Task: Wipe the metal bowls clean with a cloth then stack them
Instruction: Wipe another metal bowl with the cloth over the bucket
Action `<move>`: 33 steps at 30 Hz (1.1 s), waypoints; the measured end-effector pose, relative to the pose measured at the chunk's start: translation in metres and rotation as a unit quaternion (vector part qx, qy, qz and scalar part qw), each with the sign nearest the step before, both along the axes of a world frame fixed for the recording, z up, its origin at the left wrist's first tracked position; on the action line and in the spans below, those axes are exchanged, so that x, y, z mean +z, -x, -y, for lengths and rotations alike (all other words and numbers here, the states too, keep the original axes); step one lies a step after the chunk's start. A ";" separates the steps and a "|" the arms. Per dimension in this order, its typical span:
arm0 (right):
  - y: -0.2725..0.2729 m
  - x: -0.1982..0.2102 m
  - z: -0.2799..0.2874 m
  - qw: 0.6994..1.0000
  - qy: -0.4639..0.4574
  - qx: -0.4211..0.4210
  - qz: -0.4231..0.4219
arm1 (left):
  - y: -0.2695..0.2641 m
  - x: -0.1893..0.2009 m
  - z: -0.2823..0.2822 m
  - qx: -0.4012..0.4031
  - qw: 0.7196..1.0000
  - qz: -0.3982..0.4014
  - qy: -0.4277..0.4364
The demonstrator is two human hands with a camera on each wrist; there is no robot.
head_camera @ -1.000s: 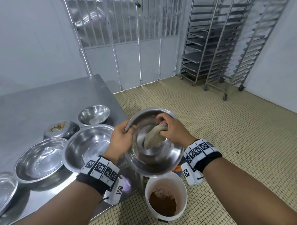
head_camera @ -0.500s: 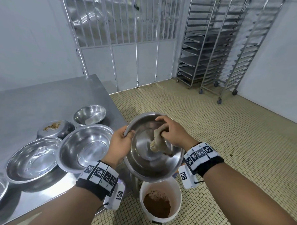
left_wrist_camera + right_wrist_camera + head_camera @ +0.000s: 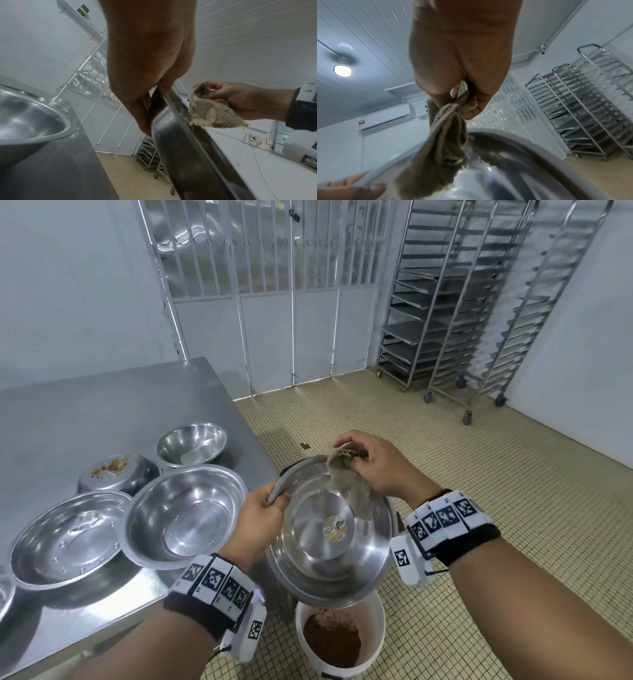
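Over the bucket (image 3: 339, 642) we hold the bowl (image 3: 329, 535) tilted, our left hand (image 3: 262, 517) with fingers curled round its rim. Our right hand (image 3: 376, 470) pinches the cloth (image 3: 352, 491), which hangs into it. More bowls (image 3: 185, 515) sit on the table (image 3: 113, 402).

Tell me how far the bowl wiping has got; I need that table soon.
Done: nothing is stacked yet; the bowls on the table sit separately. In hand: the left hand grips the rim of a tilted bowl over the bucket, the right hand pinches the cloth at its upper rim. Left: the upturned bowl still carries crumbs, then stacking.
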State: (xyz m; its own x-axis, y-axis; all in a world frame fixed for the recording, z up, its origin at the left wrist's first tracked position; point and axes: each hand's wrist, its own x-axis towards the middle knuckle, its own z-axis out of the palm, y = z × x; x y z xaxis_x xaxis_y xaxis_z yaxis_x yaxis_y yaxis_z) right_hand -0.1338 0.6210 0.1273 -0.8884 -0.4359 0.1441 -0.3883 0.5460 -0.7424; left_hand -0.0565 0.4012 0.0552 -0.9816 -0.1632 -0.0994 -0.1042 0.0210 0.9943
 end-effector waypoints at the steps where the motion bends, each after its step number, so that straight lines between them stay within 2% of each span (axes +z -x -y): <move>1: 0.001 0.003 0.001 1.000 0.004 0.005 0.001 | 0.000 0.001 0.000 0.000 1.000 0.002 -0.003; 5: 0.010 0.003 0.001 0.999 -0.004 -0.008 -0.038 | -0.001 0.003 0.000 -0.008 1.000 0.009 -0.015; 9: 0.020 -0.009 -0.006 0.995 0.007 -0.060 -0.083 | -0.002 0.006 0.002 -0.024 1.000 0.013 -0.010; 13: 0.024 -0.028 -0.011 0.984 -0.057 -0.070 -0.153 | 0.000 0.006 0.003 -0.036 0.999 0.014 -0.004; 19: 0.010 -0.045 -0.009 0.979 -0.109 -0.060 -0.161 | 0.004 0.006 0.006 -0.037 0.999 -0.002 0.011; 25: 0.010 -0.053 -0.015 0.961 -0.170 -0.114 -0.188 | 0.005 0.009 0.008 -0.038 0.998 -0.027 0.048; 30: 0.009 -0.043 -0.009 0.974 -0.181 -0.079 -0.109 | 0.004 0.012 0.002 -0.045 0.997 -0.043 0.036; 33: 0.005 -0.046 -0.010 0.975 -0.175 -0.084 -0.106 | 0.003 0.013 0.000 -0.058 0.996 -0.052 0.039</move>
State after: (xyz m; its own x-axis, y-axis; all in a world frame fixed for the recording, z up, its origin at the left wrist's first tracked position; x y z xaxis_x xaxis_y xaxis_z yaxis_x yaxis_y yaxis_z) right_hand -0.1387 0.6311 0.0810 -0.9178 -0.3429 0.2004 -0.3964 0.8208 -0.4112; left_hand -0.0595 0.4009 0.0677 -0.9987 -0.0503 0.0119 0.0066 0.1041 0.9945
